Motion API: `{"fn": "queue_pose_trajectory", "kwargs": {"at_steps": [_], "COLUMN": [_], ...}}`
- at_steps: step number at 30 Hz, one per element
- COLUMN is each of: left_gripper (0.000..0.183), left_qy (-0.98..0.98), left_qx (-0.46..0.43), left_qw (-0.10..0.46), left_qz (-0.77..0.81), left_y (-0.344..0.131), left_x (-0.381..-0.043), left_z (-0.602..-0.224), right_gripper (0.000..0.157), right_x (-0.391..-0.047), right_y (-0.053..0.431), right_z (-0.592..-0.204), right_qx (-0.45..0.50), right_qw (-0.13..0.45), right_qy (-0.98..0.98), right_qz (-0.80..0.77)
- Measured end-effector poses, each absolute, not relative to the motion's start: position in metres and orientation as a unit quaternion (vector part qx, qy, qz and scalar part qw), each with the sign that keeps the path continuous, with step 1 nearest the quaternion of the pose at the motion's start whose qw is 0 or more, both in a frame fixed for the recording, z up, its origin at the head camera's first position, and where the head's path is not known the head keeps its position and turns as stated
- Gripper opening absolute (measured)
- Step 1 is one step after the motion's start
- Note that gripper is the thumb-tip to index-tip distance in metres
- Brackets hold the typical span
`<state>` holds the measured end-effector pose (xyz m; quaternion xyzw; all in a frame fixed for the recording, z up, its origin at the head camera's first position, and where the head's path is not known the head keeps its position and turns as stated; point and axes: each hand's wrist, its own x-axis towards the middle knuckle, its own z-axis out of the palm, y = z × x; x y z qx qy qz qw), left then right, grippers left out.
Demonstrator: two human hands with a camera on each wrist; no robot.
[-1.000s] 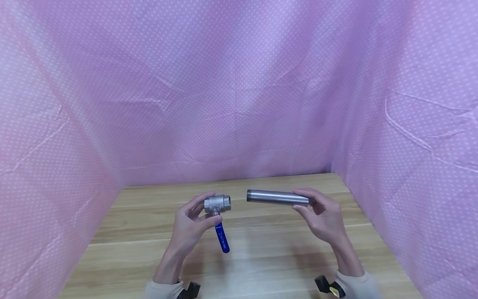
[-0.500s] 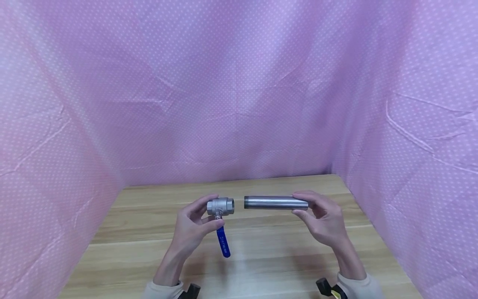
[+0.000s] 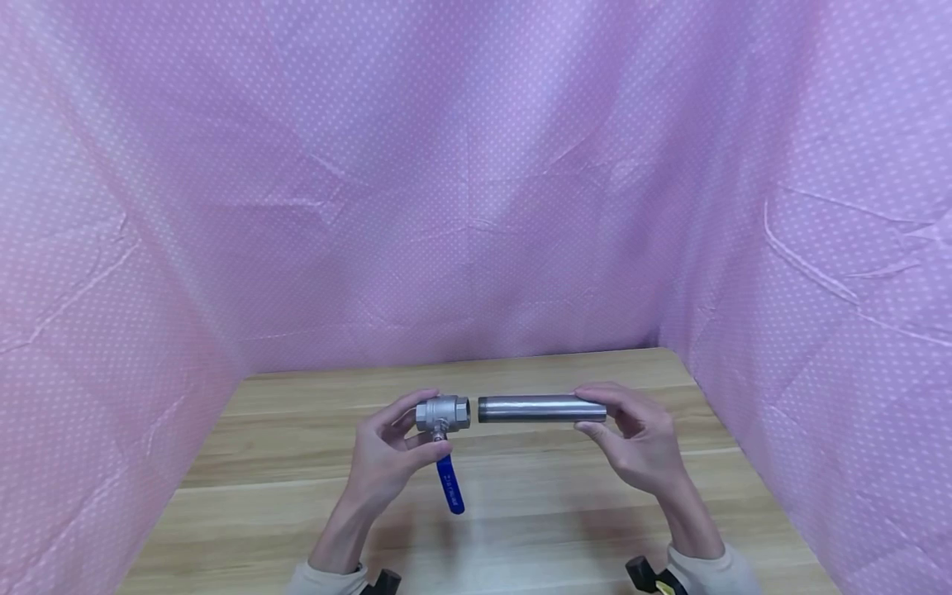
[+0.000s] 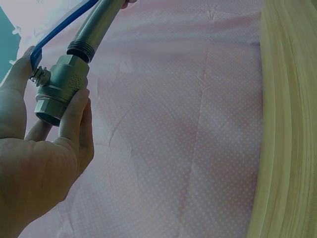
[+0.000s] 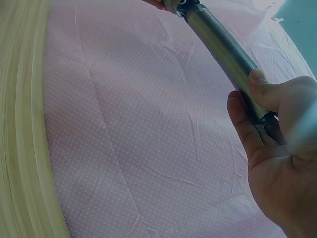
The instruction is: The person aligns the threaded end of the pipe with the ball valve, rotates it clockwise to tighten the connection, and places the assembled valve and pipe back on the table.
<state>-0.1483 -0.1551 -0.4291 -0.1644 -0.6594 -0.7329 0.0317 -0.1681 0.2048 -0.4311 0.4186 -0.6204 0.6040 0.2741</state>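
Observation:
A metal ball valve [image 3: 444,412] with a blue lever handle [image 3: 450,486] is held by my left hand [image 3: 383,454], thumb on the handle side and fingers behind the body. My right hand [image 3: 643,438] pinches the right end of a steel pipe [image 3: 539,408] between thumb and fingers. The pipe lies level, its threaded left end facing the valve's open right port with a narrow gap in the head view. In the left wrist view the pipe's threads [image 4: 80,48] sit right by the valve mouth; whether they touch there I cannot tell.
Both hands are above a light wooden table [image 3: 297,496]. Pink dotted cloth [image 3: 468,207] hangs behind it and along both sides. Small black wrist devices [image 3: 645,573] show at both sleeves.
The gap between pipe and valve has narrowed. My left hand has moved slightly right with the valve; the right hand has brought the pipe left, lower and into line with it.

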Motion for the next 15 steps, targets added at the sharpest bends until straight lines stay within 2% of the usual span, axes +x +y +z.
{"fn": "queue_pose_trajectory", "kwargs": {"at_steps": [15], "left_gripper": [0.074], "left_qy": [-0.667], "left_qx": [-0.178], "left_qw": [0.044], "left_qz": [-0.722], "left_y": [-0.1504], "left_x": [-0.1461], "left_z": [-0.4311], "right_gripper": [0.052], "right_x": [-0.1673], "right_y": [0.1987], "right_z": [-0.4330], "right_qx": [0.421], "right_qw": [0.274], "right_qy": [-0.623], "right_qz": [0.600]}}
